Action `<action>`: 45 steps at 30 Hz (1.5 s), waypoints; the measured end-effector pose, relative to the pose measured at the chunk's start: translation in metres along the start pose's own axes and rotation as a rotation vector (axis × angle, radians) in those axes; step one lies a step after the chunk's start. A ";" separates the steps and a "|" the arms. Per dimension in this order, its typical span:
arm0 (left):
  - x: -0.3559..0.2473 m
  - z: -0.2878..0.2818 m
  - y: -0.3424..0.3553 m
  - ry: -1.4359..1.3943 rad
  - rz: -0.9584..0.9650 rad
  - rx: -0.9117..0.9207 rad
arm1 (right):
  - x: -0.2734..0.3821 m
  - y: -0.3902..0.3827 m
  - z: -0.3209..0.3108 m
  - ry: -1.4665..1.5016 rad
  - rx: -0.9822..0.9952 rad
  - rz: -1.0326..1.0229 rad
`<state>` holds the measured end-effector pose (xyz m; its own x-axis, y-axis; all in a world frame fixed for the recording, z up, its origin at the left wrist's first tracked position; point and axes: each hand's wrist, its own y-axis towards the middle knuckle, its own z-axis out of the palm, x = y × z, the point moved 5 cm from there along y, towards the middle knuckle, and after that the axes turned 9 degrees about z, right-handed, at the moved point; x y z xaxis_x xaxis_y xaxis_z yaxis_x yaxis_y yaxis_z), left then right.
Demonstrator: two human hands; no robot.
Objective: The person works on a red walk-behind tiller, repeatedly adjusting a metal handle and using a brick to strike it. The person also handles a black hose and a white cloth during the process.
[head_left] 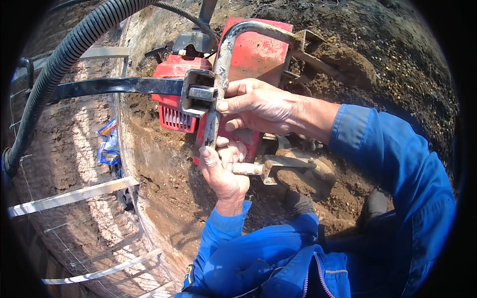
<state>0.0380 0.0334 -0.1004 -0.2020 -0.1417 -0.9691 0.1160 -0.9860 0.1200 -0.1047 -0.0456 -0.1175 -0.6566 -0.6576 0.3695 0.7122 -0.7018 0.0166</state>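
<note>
A worn, curved metal tube frame (pixel 229 47) stands over a red engine-driven machine (pixel 253 54). My left hand (pixel 224 171) is wrapped around the lower part of this tube. Higher up, my right hand (pixel 261 107) closes its thumb and fingers on the same tube, right beside a square metal bracket (pixel 193 105). A black flat bar (pixel 117 86) runs in from the left and ends at the bracket. The red engine housing (pixel 179 67) with its slotted grille sits behind the bracket. Part of the tube is hidden by my fingers.
A thick black corrugated hose (pixel 74 52) arches across the upper left. Pale strips (pixel 74 196) cross the sheet-covered ground there, near a blue printed packet (pixel 109 149). Soil-caked metal parts (pixel 288 163) lie close to my boots (pixel 298 202). Loose dark earth (pixel 392 89) spreads at right.
</note>
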 end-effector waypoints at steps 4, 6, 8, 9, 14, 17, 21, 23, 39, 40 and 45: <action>0.004 0.000 0.002 -0.065 -0.015 -0.050 | 0.003 0.001 0.001 0.018 0.046 -0.022; 0.005 -0.002 0.000 -0.046 -0.014 -0.037 | 0.004 0.002 -0.002 -0.003 0.027 -0.002; 0.004 -0.003 -0.002 -0.113 0.021 -0.002 | 0.004 0.003 -0.005 -0.029 0.028 0.011; 0.005 -0.004 -0.001 -0.009 0.042 0.007 | 0.005 0.003 -0.005 -0.025 0.057 0.006; 0.005 -0.002 0.006 0.052 0.132 0.104 | 0.002 0.003 -0.008 -0.054 0.036 0.015; 0.002 0.001 0.000 -0.057 0.048 0.058 | 0.004 0.001 -0.005 -0.062 0.072 0.005; -0.001 0.009 -0.011 -0.134 -0.004 0.012 | 0.007 -0.002 -0.003 -0.059 0.074 0.042; 0.003 0.008 -0.009 -0.135 -0.031 -0.048 | 0.007 -0.005 -0.004 -0.033 0.021 0.057; 0.043 0.049 -0.079 0.107 -0.159 0.323 | -0.033 -0.108 -0.053 0.193 -0.151 0.175; 0.046 0.046 -0.083 0.135 -0.174 0.324 | -0.035 -0.116 -0.051 0.175 -0.110 0.195; 0.056 0.030 -0.100 0.097 -0.249 0.347 | -0.023 -0.173 -0.054 -0.505 -0.476 0.652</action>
<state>-0.0143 0.1217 -0.1598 -0.0879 0.0967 -0.9914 -0.2615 -0.9626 -0.0707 -0.2263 0.0761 -0.1795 0.0982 -0.8412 0.5317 0.6511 -0.3498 -0.6736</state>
